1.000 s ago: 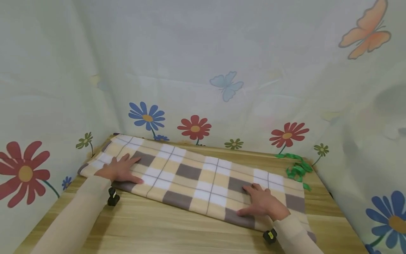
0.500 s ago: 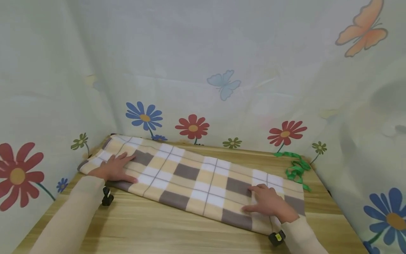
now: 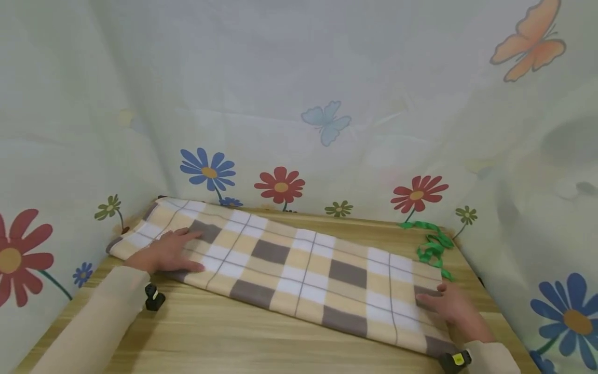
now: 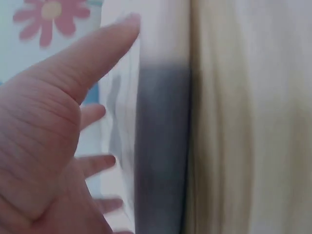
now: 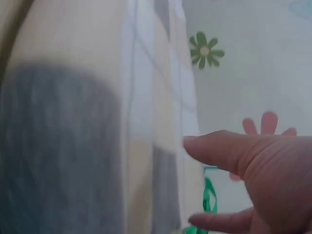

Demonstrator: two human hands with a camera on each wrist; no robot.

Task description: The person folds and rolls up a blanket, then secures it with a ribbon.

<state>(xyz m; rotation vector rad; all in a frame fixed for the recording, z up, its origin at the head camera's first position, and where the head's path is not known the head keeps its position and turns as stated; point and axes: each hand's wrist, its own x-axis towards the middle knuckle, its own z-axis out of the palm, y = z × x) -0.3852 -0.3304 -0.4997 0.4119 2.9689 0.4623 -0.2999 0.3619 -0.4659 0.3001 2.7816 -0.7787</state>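
A plaid fleece blanket [image 3: 275, 270] in beige, white and grey-brown lies folded into a long strip, slanting across the wooden table. Over its left part my left hand [image 3: 165, 253] rests with fingers spread; the left wrist view shows the thumb [image 4: 105, 48] along the folded edge of the blanket [image 4: 163, 146]. My right hand [image 3: 460, 309] is at the blanket's right end, thumb and fingers extended at the edge. In the right wrist view the thumb [image 5: 214, 146] points at the blanket [image 5: 63, 156]. Neither hand grips anything.
A tangled green ribbon [image 3: 432, 252] lies at the back right, just beyond the blanket. Wooden table [image 3: 224, 332] shows in front of the blanket. A white curtain [image 3: 261, 78] printed with flowers and butterflies encloses the back and sides.
My right hand has slid rightward from the blanket's right part to its right end. My left hand stays on the left part. The blanket looks the same.
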